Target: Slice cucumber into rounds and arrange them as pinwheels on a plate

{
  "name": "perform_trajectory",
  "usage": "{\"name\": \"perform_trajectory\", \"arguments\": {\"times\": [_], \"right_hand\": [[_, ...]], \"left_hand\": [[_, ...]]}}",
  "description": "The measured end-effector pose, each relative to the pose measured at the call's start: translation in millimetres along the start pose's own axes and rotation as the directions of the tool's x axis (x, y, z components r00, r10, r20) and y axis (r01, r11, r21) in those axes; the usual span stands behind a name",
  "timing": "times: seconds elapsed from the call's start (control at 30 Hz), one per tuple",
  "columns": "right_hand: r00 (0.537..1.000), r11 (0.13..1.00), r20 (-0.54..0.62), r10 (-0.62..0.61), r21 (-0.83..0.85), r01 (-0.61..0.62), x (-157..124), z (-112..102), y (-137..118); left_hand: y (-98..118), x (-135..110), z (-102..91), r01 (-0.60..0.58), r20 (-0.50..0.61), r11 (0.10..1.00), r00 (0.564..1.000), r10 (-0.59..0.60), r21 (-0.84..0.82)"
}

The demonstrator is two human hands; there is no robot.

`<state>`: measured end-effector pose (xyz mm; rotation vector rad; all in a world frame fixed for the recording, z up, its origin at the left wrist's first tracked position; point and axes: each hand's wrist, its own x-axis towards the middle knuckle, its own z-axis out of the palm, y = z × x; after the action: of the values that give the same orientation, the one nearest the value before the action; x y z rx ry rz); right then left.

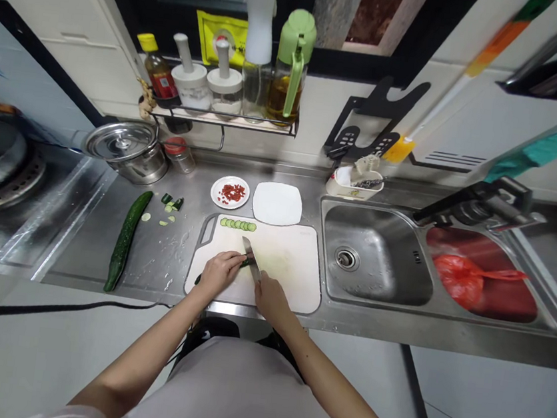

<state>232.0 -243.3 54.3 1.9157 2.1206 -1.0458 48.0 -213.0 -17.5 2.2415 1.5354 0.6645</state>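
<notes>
On the white cutting board (298,251), my left hand (221,271) is closed over a piece of cucumber (245,261), most of which the fingers hide. My right hand (271,297) grips a kitchen knife (252,260) by its handle. The blade stands against the cucumber's right end, close to my left fingertips. A row of overlapping cucumber slices (238,224) lies along the board's upper left edge. Beyond the board are an empty white square plate (278,203) and a small white plate (216,192) of chopped red pieces.
A whole cucumber (126,242) and several cucumber scraps (172,202) lie left of the board. A lidded steel pot (138,159) and a red-capped jar (180,155) stand behind them. To the right is a double sink (378,260), with a red plastic bag (459,281) in its right basin.
</notes>
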Motion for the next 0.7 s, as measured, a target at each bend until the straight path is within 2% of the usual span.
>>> {"name": "perform_trajectory", "arguments": {"times": [0.3,0.7], "right_hand": [[0.998,0.997,0.049,0.033,-0.065,-0.03,-15.4,2.2,5.2],[0.996,0.995,0.076,0.043,-0.092,-0.036,5.8,-2.8,-8.4]], "left_hand": [[2.0,1.8,-2.6,0.009,0.019,1.0,1.0,-0.008,-0.018],[2.9,2.6,-3.3,-0.006,0.006,1.0,1.0,0.006,-0.025]]}}
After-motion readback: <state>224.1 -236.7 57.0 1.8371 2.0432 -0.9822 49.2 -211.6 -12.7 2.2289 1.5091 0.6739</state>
